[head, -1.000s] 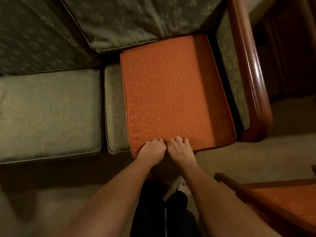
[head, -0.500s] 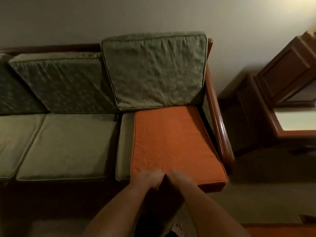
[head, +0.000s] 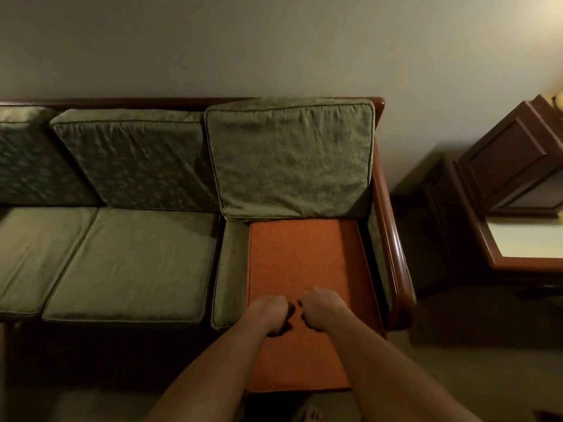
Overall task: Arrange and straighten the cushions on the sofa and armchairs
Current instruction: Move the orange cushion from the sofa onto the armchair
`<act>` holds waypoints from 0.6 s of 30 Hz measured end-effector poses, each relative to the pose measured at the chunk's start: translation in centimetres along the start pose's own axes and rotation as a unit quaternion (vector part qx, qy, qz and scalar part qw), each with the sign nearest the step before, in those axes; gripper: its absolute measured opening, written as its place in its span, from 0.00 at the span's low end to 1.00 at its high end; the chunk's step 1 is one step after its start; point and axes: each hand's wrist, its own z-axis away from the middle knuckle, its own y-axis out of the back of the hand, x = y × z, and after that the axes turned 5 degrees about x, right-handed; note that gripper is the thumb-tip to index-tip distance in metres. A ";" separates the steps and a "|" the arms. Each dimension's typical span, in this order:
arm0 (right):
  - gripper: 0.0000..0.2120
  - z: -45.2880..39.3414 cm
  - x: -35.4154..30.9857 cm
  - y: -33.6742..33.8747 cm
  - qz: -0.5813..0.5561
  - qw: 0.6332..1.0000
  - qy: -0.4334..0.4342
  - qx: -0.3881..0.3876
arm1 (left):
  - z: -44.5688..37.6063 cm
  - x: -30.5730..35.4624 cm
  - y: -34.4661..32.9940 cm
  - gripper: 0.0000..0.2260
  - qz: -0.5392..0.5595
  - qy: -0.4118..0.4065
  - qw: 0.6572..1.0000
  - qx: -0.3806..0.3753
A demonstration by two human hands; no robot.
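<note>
An orange seat cushion lies on the right-hand seat of the wooden-framed sofa, on top of a green seat cushion whose left strip shows beside it. Its near end sticks out past the sofa's front edge towards me. My left hand and my right hand sit side by side on its top, fingers curled and gripping it. Behind it a green patterned back cushion leans against the backrest, standing higher than the back cushion next to it.
Two more green seat cushions fill the sofa to the left. The sofa's wooden armrest borders the orange cushion on the right. A dark wooden side table with a pale top stands further right. My bare foot is on the carpet.
My head has lifted, so the sofa's back cushions and the wall have come into view. The orange cushion's near end now overhangs the sofa front, with both hands further up its top.
</note>
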 end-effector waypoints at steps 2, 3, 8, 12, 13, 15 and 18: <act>0.11 -1.0 0.1 1.2 0.021 1.000 0.005 0.004 | -0.6 -0.8 0.8 0.10 0.029 0.007 0.999 0.032; 0.12 -2.0 0.3 1.9 0.020 1.000 0.009 0.014 | -1.3 -1.5 1.6 0.10 0.021 0.008 0.999 0.046; 0.14 -7.9 1.9 8.4 -0.003 0.996 0.004 0.087 | -5.4 -7.3 8.7 0.09 0.012 0.004 0.990 0.142; 0.17 -14.1 3.4 15.9 0.001 0.989 -0.016 0.150 | -10.6 -13.3 16.4 0.13 0.003 0.018 0.977 0.211; 0.18 -15.8 3.6 17.6 -0.006 0.986 -0.019 0.163 | -12.0 -14.5 18.4 0.14 0.000 0.018 0.974 0.228; 0.18 -19.4 4.2 20.8 -0.021 0.982 -0.028 0.187 | -15.2 -16.7 22.1 0.15 -0.009 0.023 0.964 0.264; 0.19 -24.1 5.4 24.6 -0.032 0.973 -0.036 0.224 | -19.5 -18.6 27.0 0.17 -0.010 0.030 0.953 0.302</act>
